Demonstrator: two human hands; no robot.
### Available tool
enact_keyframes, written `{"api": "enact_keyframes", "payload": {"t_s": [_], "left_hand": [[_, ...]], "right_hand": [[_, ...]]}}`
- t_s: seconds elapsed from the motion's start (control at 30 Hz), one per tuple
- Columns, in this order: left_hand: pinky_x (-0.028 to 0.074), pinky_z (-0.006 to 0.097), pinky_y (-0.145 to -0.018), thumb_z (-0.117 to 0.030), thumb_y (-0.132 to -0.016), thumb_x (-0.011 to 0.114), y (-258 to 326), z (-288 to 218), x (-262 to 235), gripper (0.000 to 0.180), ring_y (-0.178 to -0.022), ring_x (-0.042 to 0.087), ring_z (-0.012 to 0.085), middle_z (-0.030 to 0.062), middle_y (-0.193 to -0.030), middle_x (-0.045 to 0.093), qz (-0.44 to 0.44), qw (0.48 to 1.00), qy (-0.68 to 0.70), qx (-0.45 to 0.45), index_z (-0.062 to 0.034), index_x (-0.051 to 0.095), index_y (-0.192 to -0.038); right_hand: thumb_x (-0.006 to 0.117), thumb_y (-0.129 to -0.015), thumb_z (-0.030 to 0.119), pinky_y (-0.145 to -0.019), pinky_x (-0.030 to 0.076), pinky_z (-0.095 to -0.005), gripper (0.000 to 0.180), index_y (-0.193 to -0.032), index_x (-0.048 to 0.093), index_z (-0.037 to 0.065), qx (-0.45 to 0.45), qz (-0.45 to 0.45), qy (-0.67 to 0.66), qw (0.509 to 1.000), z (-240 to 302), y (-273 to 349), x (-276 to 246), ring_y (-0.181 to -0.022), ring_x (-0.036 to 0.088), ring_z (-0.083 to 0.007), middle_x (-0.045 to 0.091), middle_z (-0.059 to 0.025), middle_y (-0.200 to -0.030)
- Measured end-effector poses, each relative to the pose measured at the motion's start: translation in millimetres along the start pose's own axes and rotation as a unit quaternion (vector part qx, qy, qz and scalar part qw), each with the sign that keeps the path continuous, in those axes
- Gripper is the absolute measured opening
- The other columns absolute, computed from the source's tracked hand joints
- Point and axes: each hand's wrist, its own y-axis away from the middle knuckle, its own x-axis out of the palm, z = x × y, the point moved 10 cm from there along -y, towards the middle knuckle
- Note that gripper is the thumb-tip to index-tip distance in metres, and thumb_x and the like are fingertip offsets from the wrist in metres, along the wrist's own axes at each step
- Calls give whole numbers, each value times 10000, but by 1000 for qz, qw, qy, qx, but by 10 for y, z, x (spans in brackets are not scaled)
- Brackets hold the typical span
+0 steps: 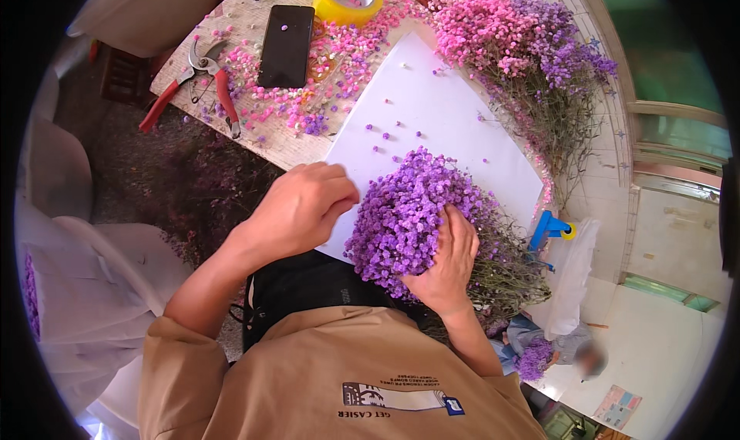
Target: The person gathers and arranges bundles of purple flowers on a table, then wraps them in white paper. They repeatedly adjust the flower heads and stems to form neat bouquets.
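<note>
A full bunch of small purple dried flowers (408, 216) lies over the near part of a white sheet (370, 109), its thin stems pointing right and toward me. My right hand (451, 259) is closed around the bunch's right side, thumb pressed into the blossoms. Just left of the flower heads, my left hand (304, 209) is held with curled fingers, apart from the bunch. What it holds, if anything, is hidden. Several loose purple blossoms are scattered on the sheet.
Red-handled pruning shears (202, 78), a black phone (286, 47) and a yellow tape roll (348, 1) lie among loose blossoms on the wooden table (266, 143). Pink and purple bunches (509, 35) lie far right, near a blue tape dispenser (547, 230). Another person (566, 347) holds purple flowers at lower right.
</note>
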Motion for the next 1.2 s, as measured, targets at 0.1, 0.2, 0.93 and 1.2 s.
{"api": "enact_keyframes", "payload": {"t_s": [0.1, 0.2, 0.93, 1.2], "left_hand": [[525, 439, -813, -44, -839, 726, -224, -28, 148, 93, -952, 647, 333, 114, -959, 658, -34, 998, 61, 0, -25, 710, -929], [531, 430, -840, -58, -826, 739, -350, -87, 355, 93, -958, 649, 325, 104, -983, 660, -16, 999, 30, 33, -43, 731, -918], [443, 429, -860, -23, -672, 704, -473, -238, 584, 257, -1125, 556, 287, 96, -1205, 596, 37, 983, -161, 85, -31, 684, -929], [412, 425, -924, -32, -731, 635, -400, -337, 362, 221, -1180, 530, 258, 87, -1190, 583, 3, 961, -244, 132, -49, 667, -949]], "right_hand": [[896, -655, 415, -1113, 348, -563, 1094, -1534, 373, 27, -1, 1, 6, 1000, 13, 13, -4, -1329, 476, -433, 458, -235, -1472], [898, -658, 423, -1113, 348, -566, 1094, -1533, 374, 28, 1, 1, 8, 1000, 18, 28, -7, -1332, 474, -435, 457, -236, -1472], [895, -665, 446, -1117, 344, -567, 1098, -1533, 383, 10, 6, -4, -7, 1000, 16, 15, -25, -1353, 472, -425, 462, -229, -1478], [890, -675, 460, -1120, 342, -565, 1090, -1529, 387, 9, 5, -9, -8, 1000, 7, -1, -24, -1354, 475, -424, 463, -230, -1479]]}}
